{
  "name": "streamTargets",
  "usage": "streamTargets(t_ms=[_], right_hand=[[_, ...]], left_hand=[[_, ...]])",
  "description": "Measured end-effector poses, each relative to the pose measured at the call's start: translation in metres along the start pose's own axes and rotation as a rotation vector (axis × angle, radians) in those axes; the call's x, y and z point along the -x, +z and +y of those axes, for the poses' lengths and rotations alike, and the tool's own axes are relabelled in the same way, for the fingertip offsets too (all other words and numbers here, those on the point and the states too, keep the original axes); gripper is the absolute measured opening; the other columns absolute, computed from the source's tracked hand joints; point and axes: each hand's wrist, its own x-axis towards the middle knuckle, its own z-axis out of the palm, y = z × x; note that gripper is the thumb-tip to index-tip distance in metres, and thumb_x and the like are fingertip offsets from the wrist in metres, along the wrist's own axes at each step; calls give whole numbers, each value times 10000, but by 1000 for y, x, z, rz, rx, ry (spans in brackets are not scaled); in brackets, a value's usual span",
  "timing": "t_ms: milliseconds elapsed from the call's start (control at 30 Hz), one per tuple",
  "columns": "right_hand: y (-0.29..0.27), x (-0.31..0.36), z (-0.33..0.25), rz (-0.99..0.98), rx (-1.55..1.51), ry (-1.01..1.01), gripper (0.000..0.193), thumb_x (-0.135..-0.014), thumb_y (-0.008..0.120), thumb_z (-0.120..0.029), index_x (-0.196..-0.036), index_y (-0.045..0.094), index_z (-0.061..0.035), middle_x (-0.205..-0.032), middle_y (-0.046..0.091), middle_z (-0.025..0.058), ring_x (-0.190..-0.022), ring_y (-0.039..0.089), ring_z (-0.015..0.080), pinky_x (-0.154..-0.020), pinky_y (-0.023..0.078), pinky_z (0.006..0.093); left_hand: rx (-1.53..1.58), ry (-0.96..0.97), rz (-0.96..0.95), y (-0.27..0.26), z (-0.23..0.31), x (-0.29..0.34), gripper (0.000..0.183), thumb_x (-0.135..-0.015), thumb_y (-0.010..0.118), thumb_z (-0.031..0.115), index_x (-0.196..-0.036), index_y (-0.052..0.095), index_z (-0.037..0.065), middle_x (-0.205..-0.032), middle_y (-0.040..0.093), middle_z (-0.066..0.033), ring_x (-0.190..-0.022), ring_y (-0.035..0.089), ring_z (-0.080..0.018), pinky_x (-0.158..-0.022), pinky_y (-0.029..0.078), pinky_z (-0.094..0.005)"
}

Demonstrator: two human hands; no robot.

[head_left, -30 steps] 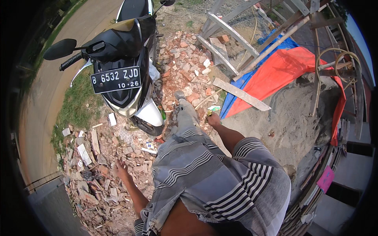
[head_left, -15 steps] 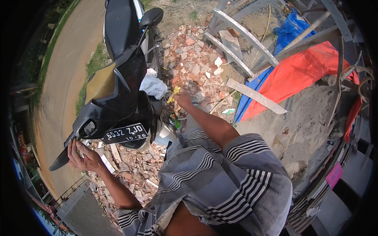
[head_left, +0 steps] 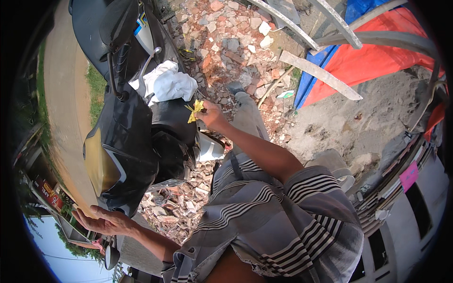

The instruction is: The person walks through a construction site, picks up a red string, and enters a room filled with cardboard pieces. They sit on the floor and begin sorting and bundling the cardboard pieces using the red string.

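Observation:
A black motor scooter (head_left: 130, 129) with a gold front panel (head_left: 98, 162) stands on the left. My right hand (head_left: 214, 117) is closed around a crumpled yellow piece (head_left: 195, 111), perhaps cloth or plastic, beside the scooter's body. Just beyond that hand, a bunched white cloth (head_left: 173, 86) rests on the scooter. At the lower left, my left hand (head_left: 107, 221) is open, palm turned up and fingers stretched out, near the scooter's front end. It holds nothing.
Broken brick and tile rubble (head_left: 226, 49) covers the ground around the scooter. A white bucket (head_left: 211, 147) stands close to my legs. On the right are metal frames (head_left: 337, 23), a loose board (head_left: 321, 75) and an orange-and-blue tarp (head_left: 373, 56). A road (head_left: 61, 94) runs along the left.
My left hand has come away from the scooter's handlebar end and opened. My right hand, still with the yellow piece, has moved closer to the scooter. The view has shifted toward the scooter's side.

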Motion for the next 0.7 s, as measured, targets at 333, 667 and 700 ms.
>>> streamTargets(t_ms=[333, 667, 700], right_hand=[[1, -9, -46, -302, -80, -36, 379, -847, 681, -157, -1165, 516, -33, -896, 647, 201, -851, 638, 379, -764, 482, 413], [92, -34, -45, -625, 448, -498, 239, -831, 587, -162, -1065, 610, -118, -1065, 571, 64, -1154, 522, 290, -913, 434, 442], [97, -36, -44, -594, 500, -574, 257, -836, 585, -183, -1086, 613, -129, -1096, 573, 65, -1199, 496, 290, -941, 412, 467]], left_hand=[[-177, -53, -111, 32, 0, 3, 499, -1039, 362, 445, -1249, 563, 40, -1354, 498, -170, -1284, 468, -280, -1013, 434, -455], [-244, -99, -115, 31, -9, 7, 491, -1044, 350, 434, -1180, 619, 46, -1282, 538, -157, -1267, 476, -273, -1053, 397, -454], [-249, -78, -98, 30, -11, 8, 487, -1048, 337, 421, -1169, 630, 51, -1279, 547, -151, -1241, 495, -273, -1038, 405, -443]])
